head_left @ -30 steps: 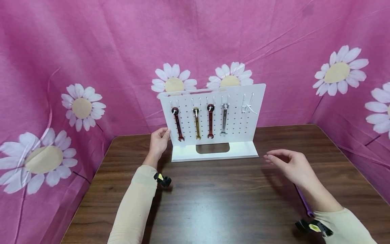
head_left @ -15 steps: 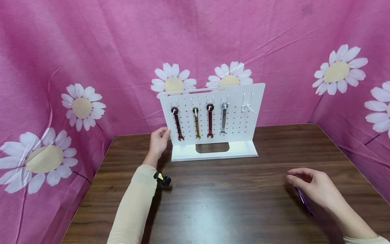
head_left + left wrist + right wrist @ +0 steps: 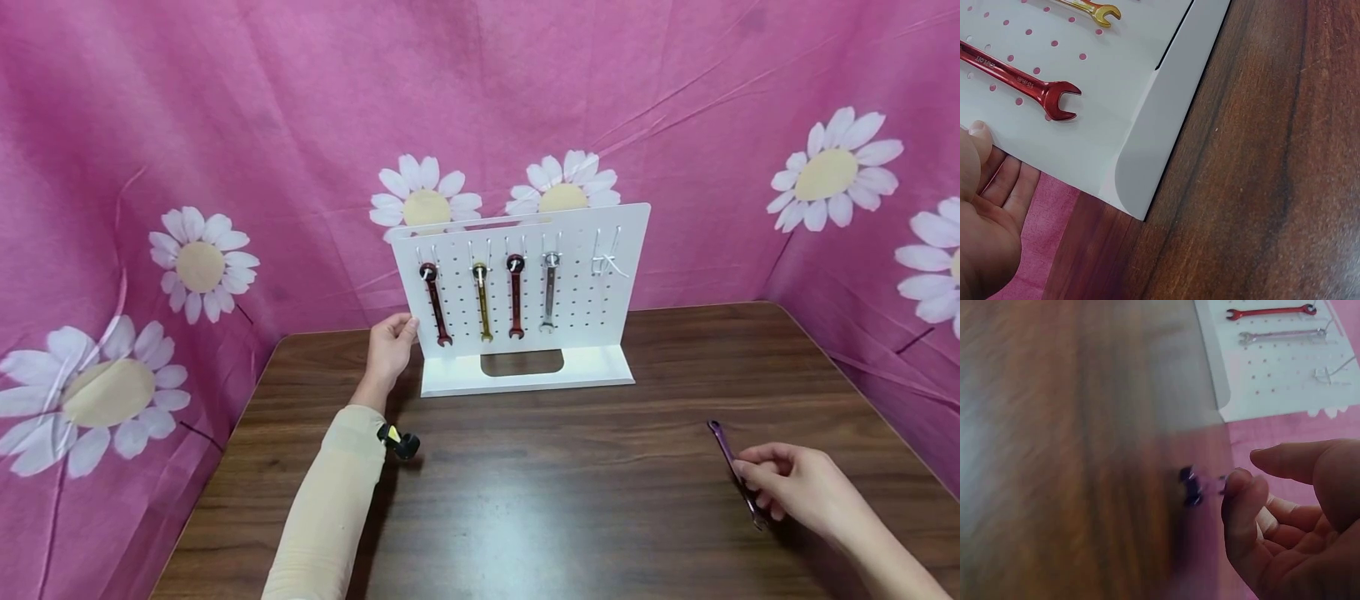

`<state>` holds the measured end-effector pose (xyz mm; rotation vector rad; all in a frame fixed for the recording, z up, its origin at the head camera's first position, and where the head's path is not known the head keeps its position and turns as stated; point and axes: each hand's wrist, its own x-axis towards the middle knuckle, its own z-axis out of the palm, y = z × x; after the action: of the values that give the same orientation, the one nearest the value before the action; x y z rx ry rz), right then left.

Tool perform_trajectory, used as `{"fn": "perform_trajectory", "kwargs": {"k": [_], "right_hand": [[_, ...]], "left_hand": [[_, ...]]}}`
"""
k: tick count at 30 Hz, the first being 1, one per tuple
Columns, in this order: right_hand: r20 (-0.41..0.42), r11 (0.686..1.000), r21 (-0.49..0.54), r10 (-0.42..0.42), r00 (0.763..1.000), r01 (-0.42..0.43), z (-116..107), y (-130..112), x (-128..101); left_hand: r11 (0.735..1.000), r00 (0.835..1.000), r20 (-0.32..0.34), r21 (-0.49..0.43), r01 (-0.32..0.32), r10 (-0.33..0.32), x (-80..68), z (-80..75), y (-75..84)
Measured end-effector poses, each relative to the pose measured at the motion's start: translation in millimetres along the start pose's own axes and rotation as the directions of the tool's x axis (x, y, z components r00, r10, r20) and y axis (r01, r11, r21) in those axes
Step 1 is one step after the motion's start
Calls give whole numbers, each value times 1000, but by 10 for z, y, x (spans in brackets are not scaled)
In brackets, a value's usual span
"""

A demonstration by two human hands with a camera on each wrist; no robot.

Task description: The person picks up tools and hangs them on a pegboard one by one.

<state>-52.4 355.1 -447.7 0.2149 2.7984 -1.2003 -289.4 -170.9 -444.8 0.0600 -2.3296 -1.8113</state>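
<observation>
My left hand [image 3: 388,357] grips the left edge of a white pegboard [image 3: 498,317]; in the left wrist view, its thumb lies on the front face with the fingers behind. Toward the right of the table, my right hand [image 3: 798,487] pinches a purple combination wrench [image 3: 722,442] near its middle, ring end pointing away. Only its blurred dark end shows past the fingertips in the right wrist view. On the board hang a dark red wrench [image 3: 436,304], a gold wrench [image 3: 483,304], another red wrench [image 3: 516,296] and a silver wrench [image 3: 551,292], all ring end up.
A bare wire hook [image 3: 606,260] sticks out at the board's upper right. The board's foot [image 3: 600,367] rests on the dark wooden table [image 3: 487,483]. Pink cloth [image 3: 315,125] with daisies surrounds the table's back and sides.
My right hand has drawn back from near the board's right corner toward me and right, and now pinches the purple wrench. My left hand stays at the board's edge.
</observation>
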Motion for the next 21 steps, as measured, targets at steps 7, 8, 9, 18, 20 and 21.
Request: {"fn": "perform_trajectory", "kwargs": {"k": [7,8,9,18,20,21], "right_hand": [[60,996,-25,82,995,-81,12,155,-30],[61,996,-37,87,994,-85,16,163,-23],[59,995,-56,91,994,-88,20,169,-16],[29,981,-169,100,995,-94,42,92,57],[38,981,-166,110,993,-102,39,84,69],[43,980,-169,117,992,-108,40,82,71]], "left_hand": [[1000,1000,-7,-4,-9,9,4,10,3],[1000,1000,-7,-6,-8,8,4,9,3],[1000,1000,-7,-4,-7,7,3,9,5],[1000,1000,-12,-9,0,0,-13,18,25],[1000,1000,-11,-12,-3,2,-14,20,26],[1000,1000,-11,-11,-2,2,-14,20,25]]}}
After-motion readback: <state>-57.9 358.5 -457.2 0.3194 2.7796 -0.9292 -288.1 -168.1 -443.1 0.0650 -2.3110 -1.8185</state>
